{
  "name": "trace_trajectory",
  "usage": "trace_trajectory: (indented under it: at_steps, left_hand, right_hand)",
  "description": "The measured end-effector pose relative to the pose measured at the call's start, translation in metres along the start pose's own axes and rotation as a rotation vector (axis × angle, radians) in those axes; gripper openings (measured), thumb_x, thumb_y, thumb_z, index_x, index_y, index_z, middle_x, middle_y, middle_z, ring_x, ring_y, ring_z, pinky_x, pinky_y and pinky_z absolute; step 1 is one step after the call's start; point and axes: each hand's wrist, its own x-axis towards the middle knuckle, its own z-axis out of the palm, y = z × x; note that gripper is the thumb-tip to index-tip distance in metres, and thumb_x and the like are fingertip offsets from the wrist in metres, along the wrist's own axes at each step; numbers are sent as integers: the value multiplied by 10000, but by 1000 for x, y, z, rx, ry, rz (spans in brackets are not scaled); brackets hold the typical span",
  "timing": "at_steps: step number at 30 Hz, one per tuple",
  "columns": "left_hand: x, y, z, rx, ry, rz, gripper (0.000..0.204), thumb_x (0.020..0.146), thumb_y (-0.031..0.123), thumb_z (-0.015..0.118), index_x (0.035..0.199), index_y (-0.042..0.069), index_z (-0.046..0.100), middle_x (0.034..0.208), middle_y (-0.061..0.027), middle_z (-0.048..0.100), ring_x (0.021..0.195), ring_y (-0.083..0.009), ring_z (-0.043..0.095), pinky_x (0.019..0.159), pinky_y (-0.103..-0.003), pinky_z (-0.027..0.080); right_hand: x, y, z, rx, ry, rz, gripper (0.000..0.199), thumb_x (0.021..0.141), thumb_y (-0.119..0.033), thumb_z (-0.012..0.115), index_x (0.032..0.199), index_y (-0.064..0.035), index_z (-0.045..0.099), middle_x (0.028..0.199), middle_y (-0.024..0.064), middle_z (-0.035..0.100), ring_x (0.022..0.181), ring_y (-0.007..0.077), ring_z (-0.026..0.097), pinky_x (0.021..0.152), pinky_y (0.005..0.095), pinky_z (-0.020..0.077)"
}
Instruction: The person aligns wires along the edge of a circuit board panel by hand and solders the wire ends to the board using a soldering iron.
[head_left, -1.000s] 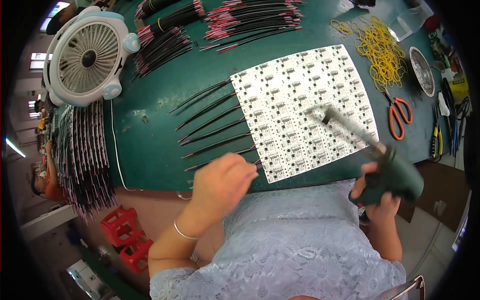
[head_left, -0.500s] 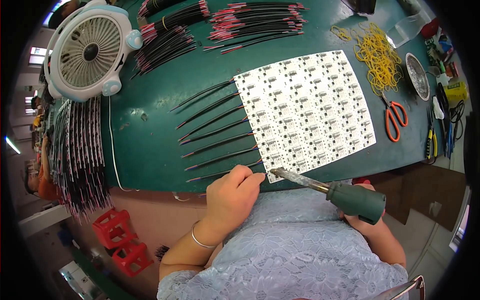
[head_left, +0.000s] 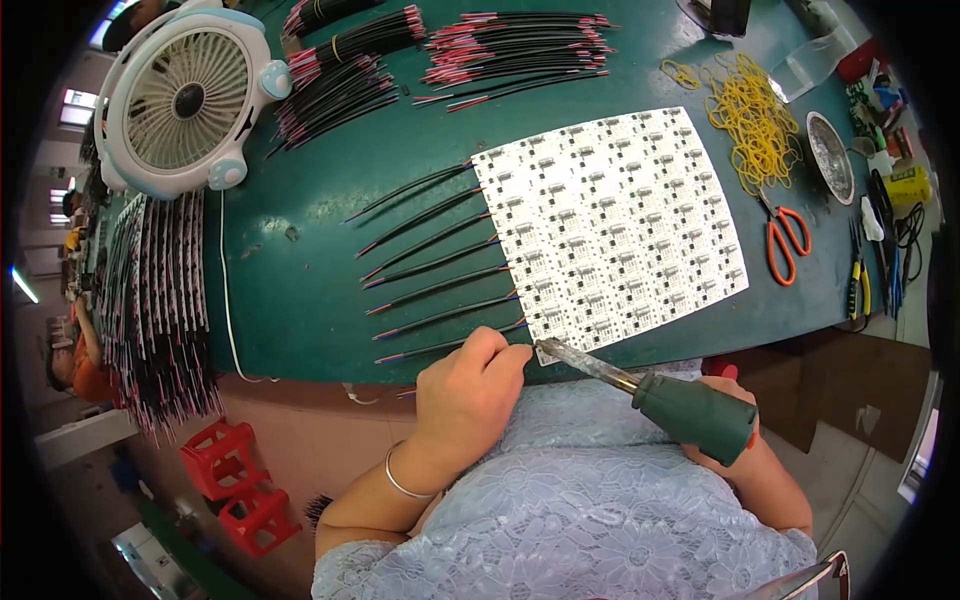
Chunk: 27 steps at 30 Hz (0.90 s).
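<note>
A white circuit board sheet [head_left: 620, 225] with rows of small parts lies on the green table. Several black wires [head_left: 440, 295] stick out from its left edge. My left hand [head_left: 468, 392] is closed in a pinch on a wire at the board's near left corner; the wire's coloured tip [head_left: 405, 393] shows left of the hand. My right hand [head_left: 728, 425] grips a soldering iron [head_left: 692, 412] by its green handle. The iron's tip meets that same corner, close beside my left fingertips.
Bundles of black wires [head_left: 515, 50] lie at the back, next to a white fan [head_left: 185, 100]. Finished-looking wired strips [head_left: 160, 290] hang over the left edge. Right of the board are yellow rubber bands [head_left: 750, 115], orange-handled scissors [head_left: 785, 245], a metal bowl [head_left: 830, 155] and pliers [head_left: 858, 285].
The soldering iron has shifted slightly left, its tip now nearer my left fingertips, with the handle a little lower. My left hand stays nearly in place.
</note>
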Motion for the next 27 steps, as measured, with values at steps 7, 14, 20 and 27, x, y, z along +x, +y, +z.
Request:
trace_trajectory:
  at_steps: [7, 14, 20, 27]
  left_hand:
    - [3, 2, -1, 18, -16, -6, 178, 672, -13, 693, 829, 65, 664, 754, -48, 553, 576, -201, 575, 494, -306, 470]
    - [4, -1, 0, 32, 3, -6, 166, 671, -5, 701, 814, 69, 666, 756, -48, 566, 631, -220, 588, 545, -322, 480]
    - [7, -13, -1, -118, -1, 23, 161, 670, -1, 709, 802, 78, 663, 751, -38, 559, 665, -228, 550, 572, -335, 463]
    - [8, -14, -4, -131, -34, 75, 172, 666, -8, 722, 806, 75, 666, 738, -31, 557, 664, -221, 523, 580, -328, 444]
  right_hand:
    - [12, -9, -12, 73, 52, -60, 226, 735, -76, 640, 959, -47, 651, 885, 76, 669, 690, 217, 629, 670, 333, 480]
    - [-8, -4, -1, 156, 32, 151, 340, 880, -153, 592, 1173, 2, 517, 899, 75, 624, 590, 127, 611, 654, 279, 482]
    - [-6, -4, 1, 295, 56, 204, 302, 859, -120, 615, 1120, 22, 560, 1011, 115, 582, 623, 134, 611, 588, 276, 486]
    - [-4, -5, 4, 307, 54, 196, 244, 846, -106, 625, 1049, 29, 609, 966, 108, 581, 610, 126, 592, 565, 267, 477]
